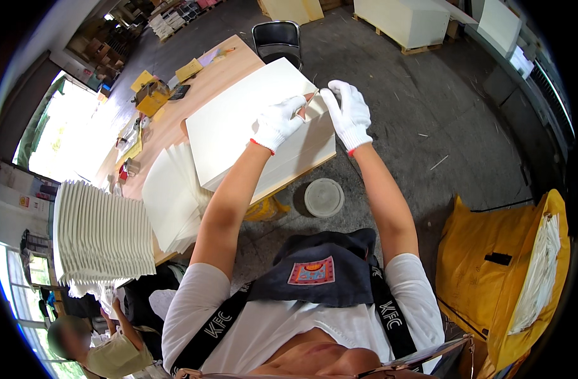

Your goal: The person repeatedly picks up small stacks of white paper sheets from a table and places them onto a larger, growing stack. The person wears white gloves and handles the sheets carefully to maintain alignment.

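Observation:
A tall stack of white paper sheets (pixel 238 104) lies on the wooden table in front of me. My left hand (pixel 280 121), in a white knitted glove with a red cuff and bare fingertips showing, bends its fingers together over the stack's top near the far right corner. Close by, my right hand (pixel 347 112), gloved alike, curls its fingers at that same corner, just past the stack's edge. The fingertips of both hands nearly meet there. Whatever they pinch is too small to make out.
Fanned sheets (pixel 169 196) and a tall rippled paper pile (pixel 102 234) stand left on the wooden table (pixel 207 63). A yellow box (pixel 152 98) sits farther back. A lidded bucket (pixel 324 197), black chair (pixel 276 38) and yellow sack (pixel 484 265) surround me; a person (pixel 115 357) works lower left.

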{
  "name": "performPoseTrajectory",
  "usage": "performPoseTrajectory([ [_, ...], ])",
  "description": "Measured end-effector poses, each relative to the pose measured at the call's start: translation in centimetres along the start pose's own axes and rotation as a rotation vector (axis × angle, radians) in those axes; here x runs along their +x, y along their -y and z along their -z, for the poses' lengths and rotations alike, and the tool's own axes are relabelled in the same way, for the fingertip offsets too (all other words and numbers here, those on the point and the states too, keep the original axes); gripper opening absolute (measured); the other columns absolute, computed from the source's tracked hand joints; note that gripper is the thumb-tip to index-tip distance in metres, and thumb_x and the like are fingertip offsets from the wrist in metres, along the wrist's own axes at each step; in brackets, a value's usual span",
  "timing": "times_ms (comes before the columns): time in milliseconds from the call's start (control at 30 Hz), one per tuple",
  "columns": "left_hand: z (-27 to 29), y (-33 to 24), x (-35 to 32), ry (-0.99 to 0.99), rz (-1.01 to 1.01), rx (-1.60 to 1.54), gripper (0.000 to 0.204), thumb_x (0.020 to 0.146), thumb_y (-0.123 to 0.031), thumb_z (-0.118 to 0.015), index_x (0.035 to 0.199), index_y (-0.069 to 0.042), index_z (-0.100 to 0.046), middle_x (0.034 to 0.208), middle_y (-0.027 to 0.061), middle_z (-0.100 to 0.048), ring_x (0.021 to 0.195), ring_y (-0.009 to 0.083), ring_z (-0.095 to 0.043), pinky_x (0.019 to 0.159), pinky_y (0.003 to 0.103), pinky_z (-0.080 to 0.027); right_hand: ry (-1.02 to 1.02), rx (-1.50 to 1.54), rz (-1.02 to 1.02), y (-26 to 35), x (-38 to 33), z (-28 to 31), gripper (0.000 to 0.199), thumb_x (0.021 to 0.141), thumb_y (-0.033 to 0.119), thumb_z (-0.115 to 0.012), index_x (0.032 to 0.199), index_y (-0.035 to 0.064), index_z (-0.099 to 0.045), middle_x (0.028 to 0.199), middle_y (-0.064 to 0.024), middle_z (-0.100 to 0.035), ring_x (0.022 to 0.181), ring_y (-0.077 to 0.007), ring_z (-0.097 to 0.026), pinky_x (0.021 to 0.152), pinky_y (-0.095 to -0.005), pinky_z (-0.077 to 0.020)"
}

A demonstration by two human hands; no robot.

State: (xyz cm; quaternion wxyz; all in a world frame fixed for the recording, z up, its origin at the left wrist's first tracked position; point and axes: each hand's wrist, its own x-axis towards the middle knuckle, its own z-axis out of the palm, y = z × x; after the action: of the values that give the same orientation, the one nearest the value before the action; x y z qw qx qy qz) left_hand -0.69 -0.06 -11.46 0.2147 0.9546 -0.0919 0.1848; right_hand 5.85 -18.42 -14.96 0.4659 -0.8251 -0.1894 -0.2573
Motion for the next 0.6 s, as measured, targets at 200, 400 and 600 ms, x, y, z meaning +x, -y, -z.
performPoseTrajectory([
  [200, -0.1, -0.5, -0.2, 0.028, 0.076, 0.091, 0.041, 0.09, -0.027, -0.065, 0.131, -0.026, -0.065, 0.111, 0.008, -0.071, 0.092, 0.0314, -0.071, 0.08, 0.042, -0.058, 0.391, -0.218, 0.284, -0.4, -3.3, -0.4, 0.055, 0.088, 0.051, -0.064, 0.131, 0.0174, -0.061, 0.148, -0.0177, -0.045, 0.134, -0.0405, -0.047, 0.108, -0.0516, -0.0416],
  [400, -0.2, 0.3, -0.7, 0.001, -0.109, 0.046, 0.037, 0.092, -0.026, -0.066, 0.129, -0.018, -0.066, 0.124, 0.009, -0.069, 0.103, 0.0312, -0.07, 0.088, 0.039, -0.056, 0.422, -0.174, 0.2, -1.1, -3.8, -1.5, 0.064, 0.089, 0.05, -0.065, 0.141, 0.0159, -0.053, 0.149, -0.0209, -0.042, 0.134, -0.0434, -0.046, 0.11, -0.0524, -0.0404],
  [600, -0.9, 1.3, 0.7, 0.017, -0.074, 0.064, 0.036, 0.091, -0.023, -0.066, 0.126, -0.016, -0.067, 0.126, 0.0077, -0.068, 0.105, 0.031, -0.067, 0.09, 0.04, -0.055, 0.437, -0.282, 0.234, 0.5, -3.7, -0.5, 0.068, 0.088, 0.048, -0.067, 0.145, 0.0161, -0.048, 0.153, -0.0182, -0.039, 0.135, -0.042, -0.044, 0.11, -0.0506, -0.0413],
])
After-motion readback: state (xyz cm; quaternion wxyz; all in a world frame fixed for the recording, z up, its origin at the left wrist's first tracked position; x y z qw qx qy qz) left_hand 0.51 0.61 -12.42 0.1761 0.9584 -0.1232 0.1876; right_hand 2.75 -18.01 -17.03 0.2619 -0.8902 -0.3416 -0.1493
